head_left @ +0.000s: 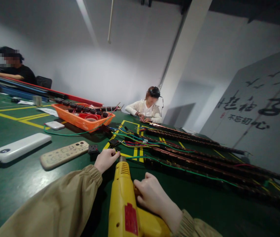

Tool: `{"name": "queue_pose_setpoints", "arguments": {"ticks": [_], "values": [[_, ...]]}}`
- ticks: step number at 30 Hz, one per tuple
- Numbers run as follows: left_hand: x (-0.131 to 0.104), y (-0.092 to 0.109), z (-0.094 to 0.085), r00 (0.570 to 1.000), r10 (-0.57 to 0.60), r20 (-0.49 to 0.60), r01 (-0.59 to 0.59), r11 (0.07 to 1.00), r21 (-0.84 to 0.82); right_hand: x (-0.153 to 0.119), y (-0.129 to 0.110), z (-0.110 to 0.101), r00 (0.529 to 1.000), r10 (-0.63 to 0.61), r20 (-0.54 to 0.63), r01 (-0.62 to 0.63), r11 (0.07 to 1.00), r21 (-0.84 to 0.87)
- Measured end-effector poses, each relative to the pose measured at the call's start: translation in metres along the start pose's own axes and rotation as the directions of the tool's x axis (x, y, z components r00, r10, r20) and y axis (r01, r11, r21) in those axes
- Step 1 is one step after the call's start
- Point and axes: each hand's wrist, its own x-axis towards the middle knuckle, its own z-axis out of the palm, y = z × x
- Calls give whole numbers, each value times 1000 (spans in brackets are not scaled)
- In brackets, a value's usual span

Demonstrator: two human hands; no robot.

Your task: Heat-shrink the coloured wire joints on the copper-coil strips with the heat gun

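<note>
A yellow heat gun with a red label lies at the bottom middle, its metal nozzle pointing away from me. My right hand is closed at its right side, fingers curled by the trigger area above the handle. Just left of the nozzle tip, my left hand pinches the end of a thin wire; its exact tip is too small to make out. A green wire runs from beside the nozzle towards the right. A small black switch sits next to my left hand.
Long dark strips with wires extend across the right. An orange basket of black parts stands ahead. A phone, a white power bank and a white case lie left. Two people sit farther off.
</note>
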Motion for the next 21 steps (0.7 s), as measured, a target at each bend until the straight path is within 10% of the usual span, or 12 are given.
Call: {"name": "queue_pose_setpoints", "arguments": {"ticks": [21], "values": [[0,1,-3,999,-30,18,30,1000,8,-18,20,3,993,114,-33,-108,983,151]]}}
